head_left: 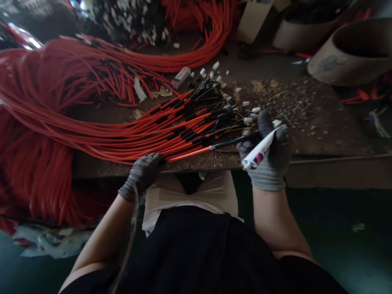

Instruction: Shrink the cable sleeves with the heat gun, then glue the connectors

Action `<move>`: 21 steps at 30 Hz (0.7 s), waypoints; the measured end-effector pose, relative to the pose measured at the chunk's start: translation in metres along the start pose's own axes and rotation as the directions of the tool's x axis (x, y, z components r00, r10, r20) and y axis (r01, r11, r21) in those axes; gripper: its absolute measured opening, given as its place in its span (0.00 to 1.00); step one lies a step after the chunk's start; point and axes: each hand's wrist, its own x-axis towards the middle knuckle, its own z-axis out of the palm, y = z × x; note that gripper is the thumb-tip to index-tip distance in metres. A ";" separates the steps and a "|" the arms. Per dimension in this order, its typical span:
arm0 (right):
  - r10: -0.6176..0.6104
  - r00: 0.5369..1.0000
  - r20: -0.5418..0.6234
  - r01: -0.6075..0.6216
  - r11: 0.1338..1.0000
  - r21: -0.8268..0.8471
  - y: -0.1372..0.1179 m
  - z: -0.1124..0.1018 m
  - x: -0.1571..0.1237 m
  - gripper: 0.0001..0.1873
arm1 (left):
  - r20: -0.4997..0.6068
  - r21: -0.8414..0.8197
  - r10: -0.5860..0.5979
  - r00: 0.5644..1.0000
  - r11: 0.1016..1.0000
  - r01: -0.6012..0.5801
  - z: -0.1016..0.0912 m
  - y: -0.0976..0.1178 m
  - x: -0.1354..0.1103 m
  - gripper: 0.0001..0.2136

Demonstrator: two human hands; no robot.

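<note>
My left hand (146, 169), in a grey glove, is closed around an orange cable (191, 154) at the front edge of the bench. Toward the right, thin dark and blue wires (228, 142) come out of that cable's end. My gloved right hand (271, 153) holds a white glue tube (261, 150) slantwise across the palm, its crimped end low and its narrow end up by the fingers. The wires run to my right fingertips, where a white connector (277, 123) shows. Beside the held cable lie several similar orange cables (147, 136) with black sleeves and white plugs.
Large bundles of orange cable (30, 81) fill the left, some hanging over the bench edge. A small glue box (181, 77) lies behind the cable ends. Scraps litter the brown bench (330, 134). At the back right stand round tubs (352, 57) and a cardboard box (254, 20).
</note>
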 end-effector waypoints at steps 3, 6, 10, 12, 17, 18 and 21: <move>0.116 0.991 -0.068 -0.102 0.979 0.177 -0.006 0.006 0.002 0.19 | -0.124 -0.418 0.094 0.988 0.898 -0.138 0.010 0.030 0.027 0.10; 0.178 0.982 -0.068 -0.158 0.960 0.231 -0.012 0.006 0.000 0.19 | -0.189 -0.598 0.165 0.968 0.763 -0.247 0.020 0.062 0.054 0.13; 0.279 0.957 -0.080 -0.262 0.948 0.182 -0.009 -0.023 -0.014 0.24 | -0.196 -0.642 0.268 0.943 0.692 -0.330 0.045 0.078 0.064 0.16; 0.209 0.950 -0.232 -0.188 0.976 0.112 -0.007 -0.046 -0.023 0.20 | -0.155 -0.611 0.315 0.936 0.714 -0.341 0.056 0.076 0.065 0.20; 0.115 0.930 -0.350 -0.049 0.980 0.194 -0.003 -0.057 -0.025 0.20 | -0.081 -0.161 0.343 0.936 0.922 -0.352 0.061 0.086 0.093 0.17; 0.185 0.948 -0.259 -0.119 0.961 0.251 0.001 -0.048 -0.021 0.22 | -0.027 -0.043 0.358 0.934 0.933 -0.358 0.060 0.091 0.103 0.18; 0.370 0.926 -0.073 -0.326 0.882 0.340 0.022 -0.014 -0.005 0.26 | 0.015 0.051 0.336 0.942 0.940 -0.337 0.053 0.099 0.142 0.19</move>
